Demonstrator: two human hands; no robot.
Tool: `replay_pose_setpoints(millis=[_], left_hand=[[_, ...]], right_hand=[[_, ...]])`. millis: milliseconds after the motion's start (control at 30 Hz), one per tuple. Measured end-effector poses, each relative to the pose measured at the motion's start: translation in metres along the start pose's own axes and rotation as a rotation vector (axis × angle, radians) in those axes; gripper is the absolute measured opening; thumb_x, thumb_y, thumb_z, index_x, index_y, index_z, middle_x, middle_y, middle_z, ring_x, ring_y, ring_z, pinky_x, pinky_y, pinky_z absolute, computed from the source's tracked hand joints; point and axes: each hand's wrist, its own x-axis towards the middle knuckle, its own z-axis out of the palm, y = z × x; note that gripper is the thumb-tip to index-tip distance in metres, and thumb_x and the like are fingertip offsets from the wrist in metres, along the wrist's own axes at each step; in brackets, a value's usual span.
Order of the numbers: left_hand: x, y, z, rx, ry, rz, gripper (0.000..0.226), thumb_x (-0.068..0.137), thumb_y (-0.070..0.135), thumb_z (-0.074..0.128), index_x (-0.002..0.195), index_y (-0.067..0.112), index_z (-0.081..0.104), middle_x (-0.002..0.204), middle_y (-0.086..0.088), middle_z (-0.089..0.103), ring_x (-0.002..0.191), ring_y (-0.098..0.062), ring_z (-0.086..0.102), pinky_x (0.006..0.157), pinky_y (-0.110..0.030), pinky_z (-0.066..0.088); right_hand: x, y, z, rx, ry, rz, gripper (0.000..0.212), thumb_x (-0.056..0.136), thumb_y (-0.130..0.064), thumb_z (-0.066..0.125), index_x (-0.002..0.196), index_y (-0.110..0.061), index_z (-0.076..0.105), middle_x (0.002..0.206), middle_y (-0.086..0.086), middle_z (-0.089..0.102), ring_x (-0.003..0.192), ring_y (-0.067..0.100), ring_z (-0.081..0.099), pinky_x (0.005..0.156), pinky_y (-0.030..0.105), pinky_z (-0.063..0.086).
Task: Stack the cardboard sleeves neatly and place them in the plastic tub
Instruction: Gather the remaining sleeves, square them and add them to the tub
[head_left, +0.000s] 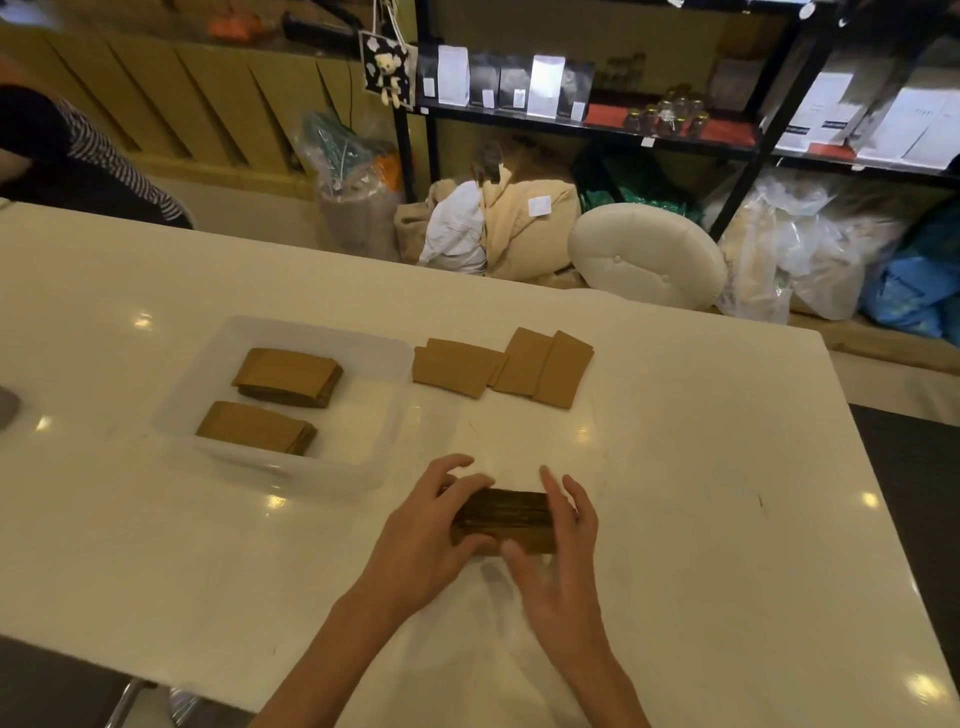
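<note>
**Squaring a bundle before it goes in the tub**

Both hands cradle a thick bundle of cardboard sleeves standing on edge on the white table, just in front of the plastic tub and to its right. The left hand wraps the bundle's left end, its fingers curled over the top. The right hand presses flat against the other end, fingers stretched and only loosely spread. Held on edge like this, the sleeves can probably be tapped level against the table so their edges line up.

Inside the tub lie two finished stacks, flat and side by side, leaving bare floor on the right half; that gap looks meant for this bundle.

To the right of the tub, just beyond its far corner, a few loose sleeves lie fanned and overlapping, not yet gathered.
</note>
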Motion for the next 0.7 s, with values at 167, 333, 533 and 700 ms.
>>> replay_pose_setpoints(millis=[167, 333, 533, 700], left_hand=[[0.009, 0.018, 0.01, -0.164, -0.046, 0.063, 0.066, 0.086, 0.016, 0.074, 0.143, 0.024, 0.043, 0.148, 0.009, 0.024, 0.12, -0.007, 0.048, 0.098, -0.022, 0.05], [0.002, 0.013, 0.008, -0.279, 0.07, 0.105, 0.047, 0.089, 0.025, 0.069, 0.134, 0.024, 0.054, 0.141, 0.01, 0.042, 0.127, -0.007, 0.046, 0.103, -0.016, 0.042], [-0.013, 0.026, 0.027, -0.572, 0.287, -0.212, 0.045, 0.085, 0.048, 0.058, 0.126, 0.029, 0.054, 0.123, 0.013, 0.056, 0.116, -0.006, 0.055, 0.09, -0.015, 0.047], [0.008, 0.046, 0.05, -0.464, 0.579, -0.38, 0.016, 0.091, 0.044, 0.051, 0.083, 0.03, 0.052, 0.087, 0.015, 0.052, 0.087, -0.01, 0.053, 0.076, -0.017, 0.042]], right_hand=[[0.011, -0.012, 0.002, 0.229, 0.273, 0.167, 0.028, 0.091, -0.044, 0.06, 0.119, -0.04, 0.057, 0.124, -0.019, 0.045, 0.116, -0.001, 0.05, 0.103, 0.031, 0.046], [0.011, -0.009, 0.007, 0.1, 0.27, 0.146, 0.03, 0.088, -0.019, 0.07, 0.1, -0.042, 0.056, 0.115, -0.026, 0.036, 0.108, -0.001, 0.052, 0.096, 0.023, 0.048], [0.003, -0.01, 0.025, 0.183, 0.383, 0.163, 0.027, 0.09, -0.022, 0.067, 0.11, -0.039, 0.059, 0.119, -0.024, 0.035, 0.114, 0.004, 0.05, 0.095, 0.022, 0.048], [-0.003, -0.007, 0.023, 0.221, 0.454, 0.163, 0.036, 0.094, -0.019, 0.062, 0.121, -0.042, 0.051, 0.127, -0.012, 0.043, 0.119, 0.009, 0.05, 0.096, 0.025, 0.048]])
